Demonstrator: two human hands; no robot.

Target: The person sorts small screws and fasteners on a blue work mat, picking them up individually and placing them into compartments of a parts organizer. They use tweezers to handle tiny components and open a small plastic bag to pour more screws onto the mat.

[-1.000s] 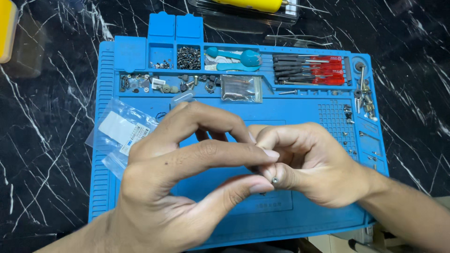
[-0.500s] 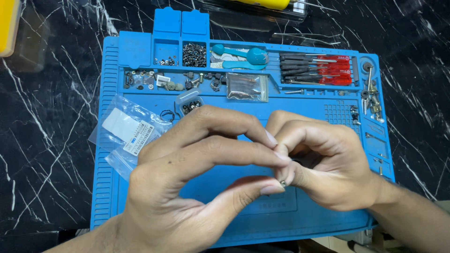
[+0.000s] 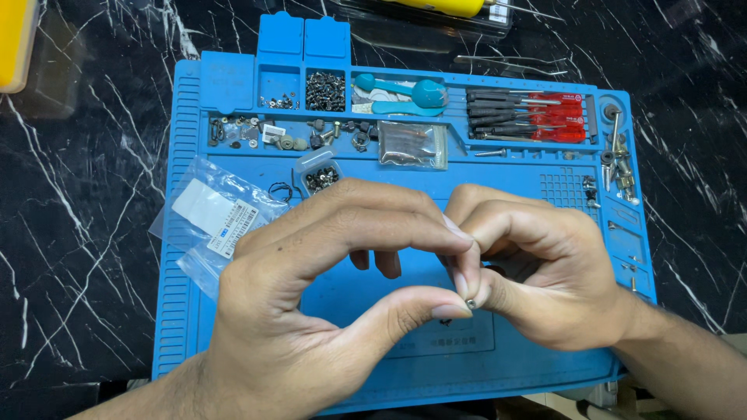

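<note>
A: Hands status?

B: Both at frame centre over the blue mat (image 3: 194, 311). Left hand (image 3: 311, 311) comes in from lower left, thumb and forefinger curved toward each other, tips meeting the right hand's. Right hand (image 3: 545, 272) comes in from lower right, fingers curled tight.

A: Holding what?

B: A tiny metal screw (image 3: 470, 303), just right of centre, slightly below the middle. It's pinched in the right fingertips, left thumb tip touching it. Left hand is otherwise half open, its other fingers loose underneath. Can't tell the screw's type, too small.

A: Around them?

B: Mat sits on a black marble surface (image 3: 78, 272). Clear bags (image 3: 214, 214) with a white label lie at the mat's left edge, partly under the left hand. A small clear box (image 3: 319, 175) of dark parts is just above the left forefinger. Top tray row: screws (image 3: 325, 89) in a compartment at upper middle, teal tools (image 3: 405, 93) beside that, red-handled drivers (image 3: 537, 117) at upper right. Another clear bag (image 3: 412, 144) lies below the teal tools. Loose metal bits (image 3: 618, 167) run down the mat's right edge. Something yellow (image 3: 15, 39) is at the far upper left.
</note>
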